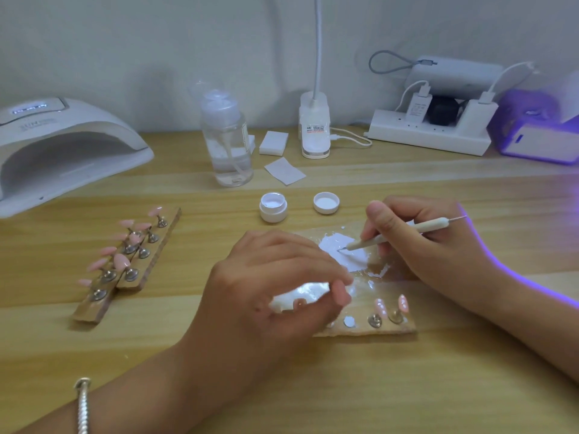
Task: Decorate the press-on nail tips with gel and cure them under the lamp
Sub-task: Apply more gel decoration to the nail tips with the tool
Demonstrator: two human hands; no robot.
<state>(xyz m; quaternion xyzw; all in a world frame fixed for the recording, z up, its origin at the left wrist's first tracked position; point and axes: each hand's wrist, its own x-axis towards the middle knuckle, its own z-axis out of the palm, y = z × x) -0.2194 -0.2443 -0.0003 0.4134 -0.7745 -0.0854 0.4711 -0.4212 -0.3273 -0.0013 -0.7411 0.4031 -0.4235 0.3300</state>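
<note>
**Pen tip dipping into white gel beside the mounted tips**

The right hand (423, 242) is gripping a slim dotting pen (398, 234), thumb and fingers curled round its shaft, and the pen's fine point is touching a smear of white gel (343, 250) spread on the working board (407, 328). The left hand (275, 277) is hovering over the near part of that board with its fingers curled and the thumb close to the fingertips; something small may be sitting between them, but I cannot tell whether they are holding it. Two pink nail tips (379, 305) are standing on metal stands at the board's near right corner, just right of the left thumb and nearer than the right hand, touching neither. More pink tips are sitting on two holder strips (125, 255), well apart to the left. An open gel pot (273, 206) and its lid (326, 202) are lying beyond the board, and the curing lamp (62, 145) is standing at the far left of the wooden table (376, 386)
</note>
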